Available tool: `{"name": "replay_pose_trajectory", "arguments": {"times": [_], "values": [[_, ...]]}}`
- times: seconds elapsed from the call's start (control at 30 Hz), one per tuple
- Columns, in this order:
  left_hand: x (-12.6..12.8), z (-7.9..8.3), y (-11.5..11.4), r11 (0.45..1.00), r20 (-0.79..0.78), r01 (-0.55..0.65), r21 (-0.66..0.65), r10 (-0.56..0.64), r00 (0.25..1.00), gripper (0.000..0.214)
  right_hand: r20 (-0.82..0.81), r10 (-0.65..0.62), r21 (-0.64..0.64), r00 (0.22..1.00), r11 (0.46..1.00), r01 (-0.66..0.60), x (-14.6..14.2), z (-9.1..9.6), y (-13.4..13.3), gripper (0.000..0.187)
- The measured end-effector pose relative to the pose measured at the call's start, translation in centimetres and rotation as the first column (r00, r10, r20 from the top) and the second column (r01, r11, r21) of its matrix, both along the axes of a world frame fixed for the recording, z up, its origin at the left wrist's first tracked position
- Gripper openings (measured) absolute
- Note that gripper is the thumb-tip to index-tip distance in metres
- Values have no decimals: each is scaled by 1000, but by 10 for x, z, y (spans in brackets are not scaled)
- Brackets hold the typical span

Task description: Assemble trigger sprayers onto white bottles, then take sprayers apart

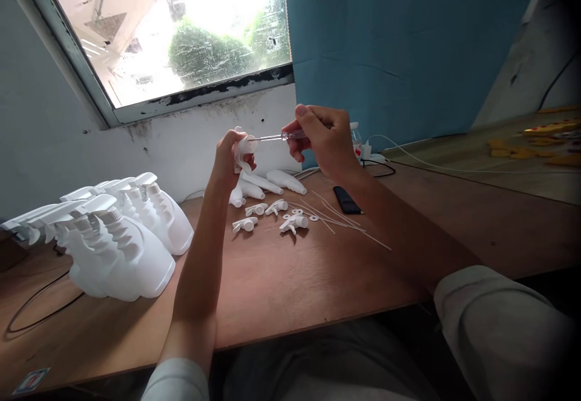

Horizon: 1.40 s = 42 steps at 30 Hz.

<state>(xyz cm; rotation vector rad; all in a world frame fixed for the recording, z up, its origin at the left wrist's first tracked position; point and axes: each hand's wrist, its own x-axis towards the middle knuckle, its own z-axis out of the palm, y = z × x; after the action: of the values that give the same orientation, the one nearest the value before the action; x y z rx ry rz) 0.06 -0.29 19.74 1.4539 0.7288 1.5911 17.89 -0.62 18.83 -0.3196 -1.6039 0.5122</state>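
Observation:
My left hand (pixel 230 156) is closed around a white spray trigger head (pixel 246 146), held up in front of the wall. In my right hand (pixel 321 135) is a screwdriver (pixel 276 137) with a clear handle. Its thin metal shaft points left, and the tip meets the open end of the trigger head; how deep it goes I cannot tell. Below the hands, several more white trigger heads (pixel 294 223) lie on the table, with small white rings (pixel 313 218) and thin white dip tubes (pixel 345 215) beside them.
White spray bottles (pixel 131 256) with triggers stand grouped at the left. More white bottles (pixel 287 181) lie behind the loose heads. A black phone (pixel 347 200) rests near my right forearm. A clear bottle (pixel 354 132) and cables stand at the back, below the blue curtain (pixel 399 56).

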Motion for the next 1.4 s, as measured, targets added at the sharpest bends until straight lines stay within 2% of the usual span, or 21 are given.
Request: {"name": "replay_pose_trajectory", "arguments": {"times": [0.1,0.2,0.33,0.47,0.57,0.63,0.73,0.83,0.9,1.0,1.13,1.4], "values": [[-2,3,-4,998,-8,37,-41,-38,999,33,-4,70,-55,998,996,-70,5,6,2,54],[-1,4,-7,998,-17,22,-64,-23,1000,31,-4,56,-45,998,997,-56,7,8,-1,53],[5,3,-4,999,-2,1,33,-1,1000,30,-56,-85,147,995,985,93,8,4,-12,50],[11,-1,1,979,70,-149,139,140,988,26,-17,-281,347,960,898,269,1,-9,-14,49],[13,-2,2,952,126,-256,168,237,963,25,19,-352,430,936,848,311,-10,-21,-8,46],[13,-2,2,940,152,-295,174,270,951,25,14,-344,451,939,840,301,-17,-27,-5,46],[9,0,-1,944,161,-280,175,253,954,25,-6,-243,386,970,894,227,-23,-29,-5,45],[3,3,-4,980,106,-148,134,135,985,26,-11,-129,240,992,962,128,-23,-24,-11,46],[0,5,-7,993,69,-67,100,60,996,27,3,-91,154,996,984,89,-21,-20,-16,47],[-2,7,-11,996,31,-33,82,31,999,27,21,-71,100,997,993,68,-18,-17,-24,46],[-4,8,-14,997,18,-53,57,52,998,32,0,-24,109,1000,994,24,-19,-18,-27,45],[-9,6,-9,998,44,61,-10,-60,997,31,23,-24,85,999,996,22,-16,-18,-21,50]]}}
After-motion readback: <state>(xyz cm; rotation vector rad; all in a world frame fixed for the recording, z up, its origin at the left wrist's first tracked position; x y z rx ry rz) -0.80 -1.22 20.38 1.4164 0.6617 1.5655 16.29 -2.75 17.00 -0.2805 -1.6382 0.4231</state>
